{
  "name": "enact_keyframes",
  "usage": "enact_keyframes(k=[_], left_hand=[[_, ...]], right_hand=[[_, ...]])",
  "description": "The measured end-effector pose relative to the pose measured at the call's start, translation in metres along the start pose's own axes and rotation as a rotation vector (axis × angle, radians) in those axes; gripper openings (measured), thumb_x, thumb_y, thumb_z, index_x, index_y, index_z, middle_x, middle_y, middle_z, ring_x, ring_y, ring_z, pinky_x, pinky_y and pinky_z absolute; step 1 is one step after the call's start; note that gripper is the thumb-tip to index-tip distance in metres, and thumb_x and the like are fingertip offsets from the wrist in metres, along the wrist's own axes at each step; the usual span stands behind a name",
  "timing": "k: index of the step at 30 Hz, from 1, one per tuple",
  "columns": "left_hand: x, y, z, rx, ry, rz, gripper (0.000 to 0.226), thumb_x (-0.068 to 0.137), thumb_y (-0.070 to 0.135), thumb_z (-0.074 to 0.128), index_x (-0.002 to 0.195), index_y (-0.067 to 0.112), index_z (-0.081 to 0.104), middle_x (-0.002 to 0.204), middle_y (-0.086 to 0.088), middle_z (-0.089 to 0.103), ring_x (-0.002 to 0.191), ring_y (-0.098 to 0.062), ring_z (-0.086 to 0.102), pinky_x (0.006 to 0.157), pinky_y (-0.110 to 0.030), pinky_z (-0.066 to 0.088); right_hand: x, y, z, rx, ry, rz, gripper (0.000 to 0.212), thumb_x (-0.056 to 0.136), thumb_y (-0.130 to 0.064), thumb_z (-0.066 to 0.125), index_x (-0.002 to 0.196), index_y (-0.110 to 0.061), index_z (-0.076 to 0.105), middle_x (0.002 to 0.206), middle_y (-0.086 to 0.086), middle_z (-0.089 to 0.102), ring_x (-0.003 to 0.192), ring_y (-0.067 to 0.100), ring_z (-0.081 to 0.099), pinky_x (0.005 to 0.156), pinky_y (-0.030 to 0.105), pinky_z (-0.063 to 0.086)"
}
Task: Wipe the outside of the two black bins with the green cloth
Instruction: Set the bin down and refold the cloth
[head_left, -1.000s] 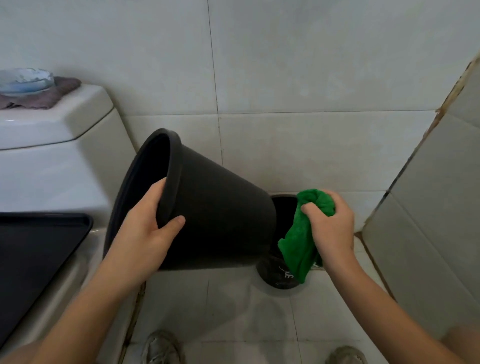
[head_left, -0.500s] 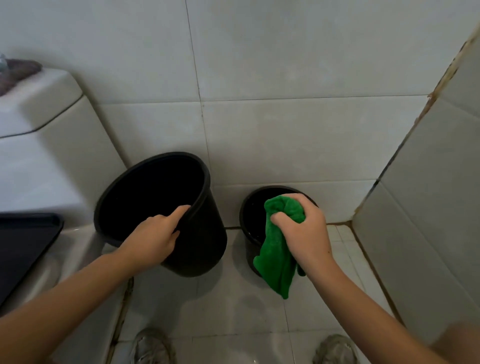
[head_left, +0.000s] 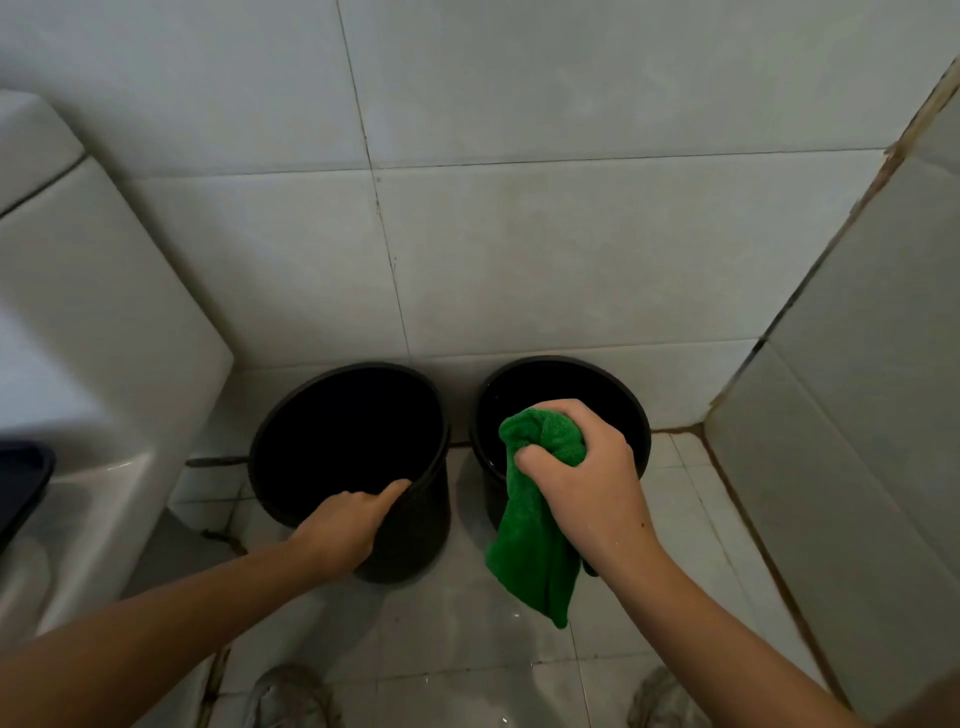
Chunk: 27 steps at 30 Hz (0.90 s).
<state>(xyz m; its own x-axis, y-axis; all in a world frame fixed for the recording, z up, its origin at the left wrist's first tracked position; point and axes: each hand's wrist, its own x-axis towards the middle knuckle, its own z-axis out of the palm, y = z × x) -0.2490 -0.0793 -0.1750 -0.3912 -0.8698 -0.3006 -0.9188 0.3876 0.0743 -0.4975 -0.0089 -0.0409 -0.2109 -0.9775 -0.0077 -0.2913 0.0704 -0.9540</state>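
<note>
Two round black plastic bins upright on the pale tiled floor (head_left: 467, 649), side by side against the far tiled wall (head_left: 519, 249), close together but with a narrow gap between. Left black bin (head_left: 410, 519) just to the right of the white ceramic toilet (head_left: 104, 322), its open mouth dark and facing up. Left hand (head_left: 345, 525) at the near rim of that bin, fingers curled over the edge with the forefinger stretched along the rim; whether the grip is firm or only a resting touch, impossible to tell. Right black bin (head_left: 639, 415) near the corner where the right-hand tiled wall (head_left: 857, 415) meets the floor, partly hidden behind the right hand (head_left: 587, 478). Right hand closed in a fist around a bunched green microfibre cloth (head_left: 535, 561), held above the near rim of the right bin; upper wad of the cloth poking out between thumb and fingers, the loose tail hanging down in front of the bin's near side toward the floor. Whether the cloth touches the bin's outer wall, not clear. Dark toilet seat edge (head_left: 23, 483) at the far left. Toes of two pale shoes (head_left: 291, 696) at the near edge of the view, on the floor tiles.
</note>
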Motion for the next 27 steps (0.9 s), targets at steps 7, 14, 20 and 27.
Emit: enact_keyframes(k=[7, 14, 20, 27], left_hand=[[-0.015, -0.027, 0.027, 0.168, -0.127, 0.147, 0.048, 0.099, 0.009, 0.041, 0.144, 0.023, 0.031, 0.116, -0.004, 0.064, 0.097, -0.018, 0.063, 0.075, -0.026, 0.046], [0.005, -0.043, 0.013, 0.321, -0.142, 0.063, 0.060, 0.096, 0.046, 0.048, 0.145, 0.020, 0.027, 0.127, -0.003, 0.059, 0.113, -0.021, 0.059, 0.087, -0.032, 0.049], [0.030, 0.004, 0.017, -0.100, -0.052, -0.011, 0.060, 0.094, 0.053, 0.050, 0.141, 0.018, 0.041, 0.122, -0.004, 0.065, 0.107, -0.019, 0.063, 0.087, -0.033, 0.052], [0.034, -0.024, -0.012, 0.176, -0.330, 0.165, 0.043, 0.095, 0.024, 0.054, 0.138, 0.024, 0.048, 0.130, -0.002, 0.059, 0.117, -0.020, 0.056, 0.097, -0.033, 0.046]], right_hand=[[0.007, 0.006, 0.000, -0.034, -0.003, 0.002, 0.022, 0.075, -0.018, 0.070, 0.088, -0.035, 0.065, 0.080, -0.015, 0.067, 0.073, 0.006, 0.065, 0.070, 0.040, 0.058], [0.010, 0.009, 0.005, -0.045, 0.006, 0.033, 0.020, 0.067, -0.030, 0.067, 0.087, -0.036, 0.066, 0.078, -0.013, 0.068, 0.073, 0.005, 0.065, 0.068, 0.035, 0.057], [0.008, 0.008, 0.007, -0.067, -0.011, 0.032, 0.020, 0.073, -0.022, 0.070, 0.089, -0.034, 0.066, 0.079, -0.012, 0.068, 0.074, 0.004, 0.065, 0.070, 0.036, 0.058], [0.008, 0.012, -0.002, -0.065, 0.005, 0.037, 0.024, 0.064, -0.033, 0.063, 0.088, -0.036, 0.066, 0.079, -0.013, 0.068, 0.075, 0.004, 0.065, 0.070, 0.036, 0.058]])
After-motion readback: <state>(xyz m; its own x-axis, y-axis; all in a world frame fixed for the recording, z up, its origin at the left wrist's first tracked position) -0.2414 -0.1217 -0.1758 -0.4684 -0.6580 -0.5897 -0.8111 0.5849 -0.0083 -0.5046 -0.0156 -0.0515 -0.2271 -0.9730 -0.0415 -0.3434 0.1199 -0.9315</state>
